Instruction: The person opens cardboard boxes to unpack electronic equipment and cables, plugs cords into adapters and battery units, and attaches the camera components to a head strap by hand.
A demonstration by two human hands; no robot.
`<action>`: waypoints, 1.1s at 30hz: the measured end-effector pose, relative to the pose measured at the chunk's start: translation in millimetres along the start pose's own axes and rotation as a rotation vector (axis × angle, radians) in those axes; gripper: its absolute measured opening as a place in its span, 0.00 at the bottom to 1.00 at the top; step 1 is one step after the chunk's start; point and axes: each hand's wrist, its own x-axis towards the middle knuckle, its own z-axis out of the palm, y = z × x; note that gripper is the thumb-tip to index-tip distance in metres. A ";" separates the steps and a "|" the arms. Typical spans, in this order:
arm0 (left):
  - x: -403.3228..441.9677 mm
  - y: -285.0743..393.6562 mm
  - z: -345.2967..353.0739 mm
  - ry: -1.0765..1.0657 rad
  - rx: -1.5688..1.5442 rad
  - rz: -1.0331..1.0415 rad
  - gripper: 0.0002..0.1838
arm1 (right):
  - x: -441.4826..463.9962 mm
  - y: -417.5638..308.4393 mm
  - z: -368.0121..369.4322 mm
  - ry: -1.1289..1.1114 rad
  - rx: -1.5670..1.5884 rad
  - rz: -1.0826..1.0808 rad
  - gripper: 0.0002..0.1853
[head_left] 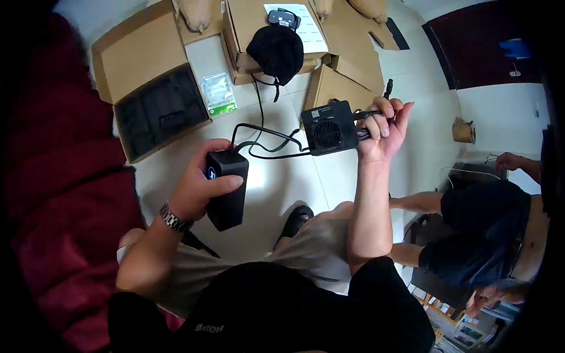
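Left hand (199,187) around black block (228,206), lit display (212,172), shirt (265,312) lettered HOPE

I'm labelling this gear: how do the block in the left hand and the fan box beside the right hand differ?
The block is long and narrow; the fan box is squarish. The block has a lit display; the fan box shows a round grille. The left hand wraps the block, while the right hand grips cables beside the fan box. Both are black, with cables running to them.

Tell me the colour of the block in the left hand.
The block is black; head view.
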 end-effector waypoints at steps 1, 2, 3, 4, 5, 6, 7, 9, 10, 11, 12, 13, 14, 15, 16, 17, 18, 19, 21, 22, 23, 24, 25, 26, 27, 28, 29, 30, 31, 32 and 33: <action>-0.6 0.5 1.5 0.000 -0.034 -0.008 0.37 | -0.7 -0.1 0.2 -0.004 0.002 -0.004 0.23; -1.1 1.1 2.4 0.003 -0.070 -0.016 0.36 | -1.2 0.2 0.4 0.004 0.011 -0.001 0.23; -1.4 0.8 2.4 0.003 -0.067 -0.013 0.36 | -1.6 0.7 0.6 0.012 0.020 0.004 0.22; -1.2 -0.5 2.4 0.008 -0.067 -0.010 0.36 | -1.8 0.9 1.3 0.009 0.022 0.004 0.22; -1.5 -1.3 2.5 0.012 -0.068 -0.006 0.35 | -2.2 0.9 2.7 -0.005 0.021 0.012 0.22; -1.5 -1.3 2.6 0.012 -0.066 -0.002 0.35 | -2.1 0.4 3.5 -0.019 0.021 0.018 0.23; -1.5 -1.2 2.5 0.016 -0.041 0.002 0.35 | -2.2 -0.1 3.8 -0.022 0.021 0.017 0.23; -1.9 -0.9 3.9 0.019 -0.013 0.007 0.35 | -3.3 -0.7 4.0 -0.045 0.009 0.019 0.23; -2.2 -0.1 4.7 0.024 0.000 0.011 0.35 | -3.7 -0.2 4.7 -0.047 0.010 0.017 0.23; -2.4 0.2 5.6 0.028 0.013 0.015 0.35 | -4.2 0.6 6.0 -0.050 0.007 0.018 0.23; -2.4 0.6 5.8 0.026 0.016 0.015 0.35 | -4.4 1.0 6.6 -0.053 0.004 0.019 0.24; -2.7 0.5 6.1 0.028 0.021 -0.003 0.35 | -4.8 0.5 6.3 -0.055 0.004 0.016 0.24; -2.8 0.7 6.6 0.031 0.027 -0.021 0.35 | -4.9 -0.2 5.6 -0.064 -0.006 0.013 0.24; -2.6 0.9 7.4 0.030 0.029 -0.021 0.35 | -4.9 -0.6 5.2 -0.073 -0.016 0.012 0.24; -2.5 0.7 8.2 0.031 0.011 -0.031 0.35 | -5.2 -1.2 4.9 -0.073 -0.015 0.011 0.24; -2.8 0.5 8.6 0.033 -0.007 -0.042 0.35 | -5.5 -1.9 4.5 -0.085 -0.030 0.012 0.24; -2.9 -0.2 8.4 0.035 -0.004 -0.042 0.35 | -5.3 -2.0 4.0 -0.098 -0.044 0.014 0.25; -2.0 -1.1 7.5 0.049 0.006 -0.038 0.35 | -4.7 -1.6 4.0 -0.100 -0.040 0.014 0.25; -1.5 -1.7 6.8 0.066 0.018 -0.031 0.35 | -5.3 -1.4 4.4 -0.086 -0.067 0.003 0.25; -1.4 -1.7 6.8 0.071 0.025 -0.021 0.35 | -5.2 -2.0 2.9 -0.089 -0.064 0.002 0.25; -1.0 -1.4 6.8 0.075 0.031 -0.009 0.35 | -5.0 -2.9 0.5 -0.103 -0.065 0.009 0.25; -0.7 -0.9 6.8 0.075 0.034 -0.006 0.35 | -4.1 -2.6 0.3 -0.118 -0.066 0.016 0.26; -0.8 -0.7 6.8 0.069 0.017 -0.015 0.35 | -4.1 -2.2 1.4 -0.120 -0.064 0.016 0.26; -0.6 -0.6 6.3 0.064 0.000 -0.023 0.35 | -4.4 -1.1 3.6 -0.071 -0.068 0.006 0.24; 0.1 -0.2 6.6 0.069 0.004 -0.022 0.35 | -4.7 1.5 5.8 -0.021 -0.068 -0.002 0.23; 0.6 0.3 7.4 0.073 0.024 -0.033 0.35 | -5.0 2.0 6.3 -0.011 -0.084 -0.005 0.23; -0.7 0.6 7.3 0.085 0.045 -0.043 0.35 | -4.8 1.7 5.9 -0.002 -0.095 -0.003 0.24; -2.7 0.8 7.3 0.111 0.054 -0.041 0.35 | -4.6 3.8 6.2 -0.008 -0.105 -0.007 0.24; -3.0 1.4 9.3 0.128 0.043 -0.047 0.35 | -4.2 3.2 4.0 -0.033 -0.151 -0.006 0.25; -2.1 2.3 10.1 0.140 0.031 -0.051 0.35 | -3.4 4.6 3.7 -0.029 -0.171 -0.006 0.25; -2.6 1.7 12.2 0.154 0.041 -0.044 0.35 | -4.4 4.9 4.6 -0.025 -0.194 -0.007 0.25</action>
